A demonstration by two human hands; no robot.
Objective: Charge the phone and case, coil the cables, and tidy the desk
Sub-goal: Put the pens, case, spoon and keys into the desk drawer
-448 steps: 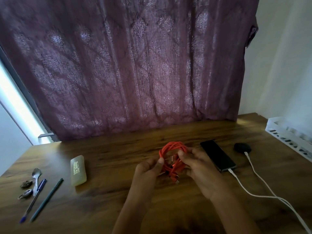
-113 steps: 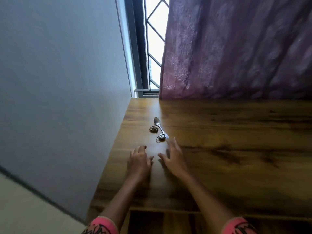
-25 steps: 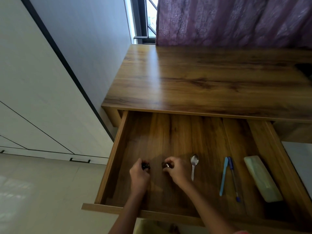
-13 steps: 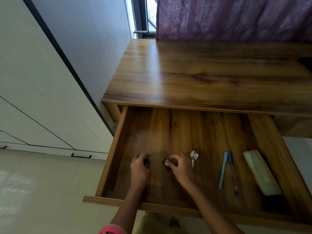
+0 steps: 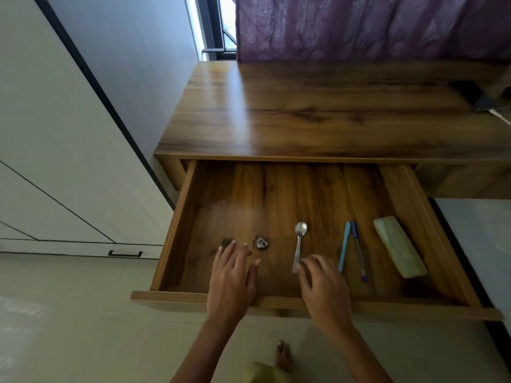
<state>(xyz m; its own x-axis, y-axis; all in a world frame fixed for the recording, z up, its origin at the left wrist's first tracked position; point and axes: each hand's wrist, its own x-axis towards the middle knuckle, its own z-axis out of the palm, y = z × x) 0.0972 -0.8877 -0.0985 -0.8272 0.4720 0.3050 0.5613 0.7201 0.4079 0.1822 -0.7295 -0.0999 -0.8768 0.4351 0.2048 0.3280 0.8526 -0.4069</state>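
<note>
Now both hands have let go — padlock (image 5: 260, 241) and a small dark piece (image 5: 227, 242) lie in the drawer (image 5: 177, 297); left hand (image 5: 232, 275) spread, right hand (image 5: 323, 286) loosely bent by the spoon (image 5: 299, 244), holding nothing. Phone (image 5: 470, 94) sits far right on the desk (image 5: 304, 111) — drawer seems ready to close.

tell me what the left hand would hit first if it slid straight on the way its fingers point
Most likely the small dark object, lying on the drawer floor right at the fingertips of the left hand. The small padlock sits just right of that line, though the hand's height is unclear.
</note>
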